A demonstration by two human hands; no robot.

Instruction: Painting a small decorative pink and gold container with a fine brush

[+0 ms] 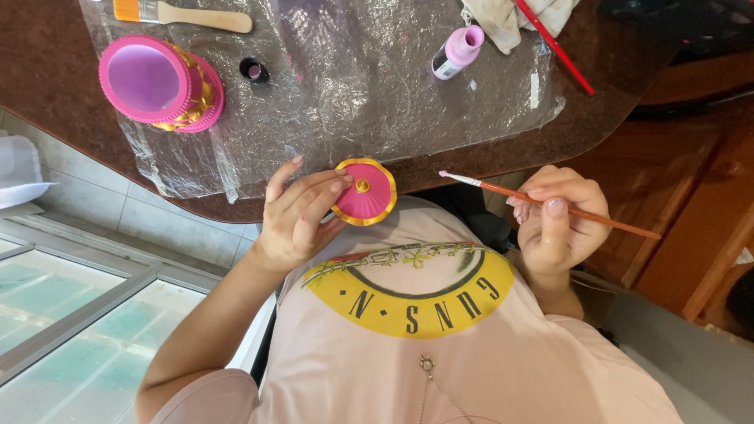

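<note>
Pink and gold-rimmed, the round lid faces up, pinched at its nine o'clock edge by the left hand, fingers curled. At three o'clock the right hand grips a thin paintbrush, its long axis level, bristle tip pointing toward the lid (a clear gap between). Beyond, at twelve o'clock, plastic sheet covers the brown table; pink jar at ten o'clock, paint bottle at one o'clock.

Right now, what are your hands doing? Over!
Left hand fingers pinch pink gold-rimmed lid. Right hand holds thin paintbrush, tip apart from lid. Nothing between them.
</note>
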